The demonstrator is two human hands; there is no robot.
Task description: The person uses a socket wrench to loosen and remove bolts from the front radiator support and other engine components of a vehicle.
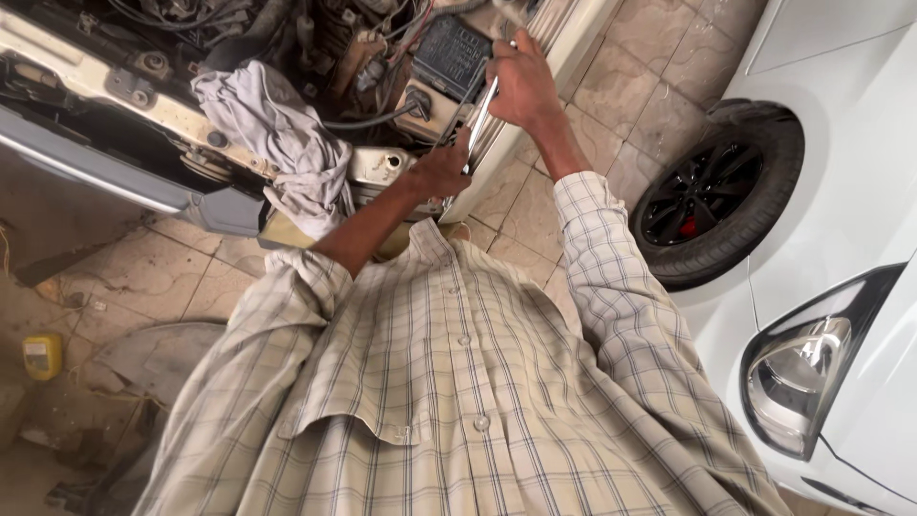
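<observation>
Two hands on one wrench (483, 113), right hand (521, 84) gripping top, left hand (441, 170) below

Both arms reach out in front of the body. The left arm is bare below its rolled-up sleeve and stretches forward. The left hand (441, 172) is curled shut, knuckles up, with its back to the camera. The right arm reaches farther and higher, and its sleeve stops just past the wrist. The right hand (522, 84) is also curled in a tight grip, fingers folded under. The two hands are near each other, the right one above the left.
</observation>
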